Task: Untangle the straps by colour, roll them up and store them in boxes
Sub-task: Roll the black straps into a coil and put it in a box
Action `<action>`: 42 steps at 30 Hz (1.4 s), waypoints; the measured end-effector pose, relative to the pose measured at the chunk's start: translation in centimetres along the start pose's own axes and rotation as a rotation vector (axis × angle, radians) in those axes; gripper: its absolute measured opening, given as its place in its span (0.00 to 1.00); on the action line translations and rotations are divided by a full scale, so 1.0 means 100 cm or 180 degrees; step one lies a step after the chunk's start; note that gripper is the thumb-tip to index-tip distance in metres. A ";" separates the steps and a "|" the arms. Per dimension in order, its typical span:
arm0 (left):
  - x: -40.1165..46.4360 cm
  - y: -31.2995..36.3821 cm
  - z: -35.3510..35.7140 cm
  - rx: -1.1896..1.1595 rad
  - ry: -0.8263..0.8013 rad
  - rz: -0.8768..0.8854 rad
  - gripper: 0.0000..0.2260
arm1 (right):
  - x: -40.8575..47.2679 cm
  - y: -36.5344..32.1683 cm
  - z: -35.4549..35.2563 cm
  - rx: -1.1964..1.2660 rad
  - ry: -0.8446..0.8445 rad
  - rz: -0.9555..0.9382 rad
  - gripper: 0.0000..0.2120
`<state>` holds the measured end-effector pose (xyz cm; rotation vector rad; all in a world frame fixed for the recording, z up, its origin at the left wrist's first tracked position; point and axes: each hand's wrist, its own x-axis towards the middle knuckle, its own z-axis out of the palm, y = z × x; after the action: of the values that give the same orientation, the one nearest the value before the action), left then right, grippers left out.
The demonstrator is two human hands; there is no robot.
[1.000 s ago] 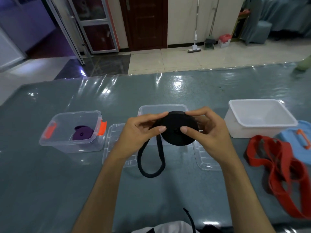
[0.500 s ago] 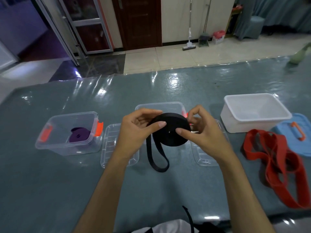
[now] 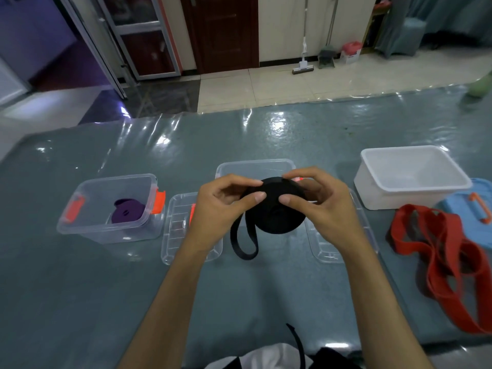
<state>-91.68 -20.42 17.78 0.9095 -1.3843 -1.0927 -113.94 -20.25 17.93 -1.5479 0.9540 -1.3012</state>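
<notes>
A large indoor room, seemingly a communal hall or workroom: pale floor tiles (image 3: 266,83), a dark wooden door (image 3: 226,30), a mop (image 3: 303,59) and dustpan (image 3: 327,58) against the wall, a plastic-covered grey surface (image 3: 80,288) in front.

Beyond our hands we look across a grey-blue surface (image 3: 80,302) under a glossy clear sheet that throws back patches of light. Past its far edge we see a pale tiled floor (image 3: 266,86), and straight ahead of our hands a dark brown door (image 3: 226,30). Ahead and to the right, a mop (image 3: 303,65) and a dustpan (image 3: 327,58) lean at the wall beside a small pink container (image 3: 351,50). Ahead and to the left stands a glass-panelled metal door (image 3: 143,35).
</notes>
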 end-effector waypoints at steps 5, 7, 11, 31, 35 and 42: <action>0.008 -0.003 -0.015 0.0020 -0.0124 -0.0221 0.14 | 0.009 0.003 0.000 0.0093 0.0065 0.0028 0.11; 0.011 -0.005 -0.017 0.0098 0.0084 -0.0191 0.13 | 0.015 0.006 0.001 0.0167 -0.0012 0.0079 0.10; 0.017 -0.010 -0.019 0.0046 0.0126 -0.0187 0.13 | 0.026 0.011 0.010 0.0220 0.0089 0.0005 0.14; 0.020 -0.059 -0.049 0.0288 -0.0281 -0.1049 0.09 | 0.047 0.039 0.014 0.0098 -0.0154 0.0320 0.16; 0.002 -0.095 -0.072 0.0577 -0.0360 -0.1763 0.12 | 0.048 0.041 0.005 0.0174 0.0051 0.0322 0.16; -0.023 -0.135 -0.064 -0.0147 0.0172 -0.2427 0.15 | 0.043 0.041 -0.007 0.0093 0.0178 0.0309 0.16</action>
<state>-85.84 -22.75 4.06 1.4774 -0.9648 -1.6349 -114.09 -25.67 15.44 -1.4319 1.0280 -1.2900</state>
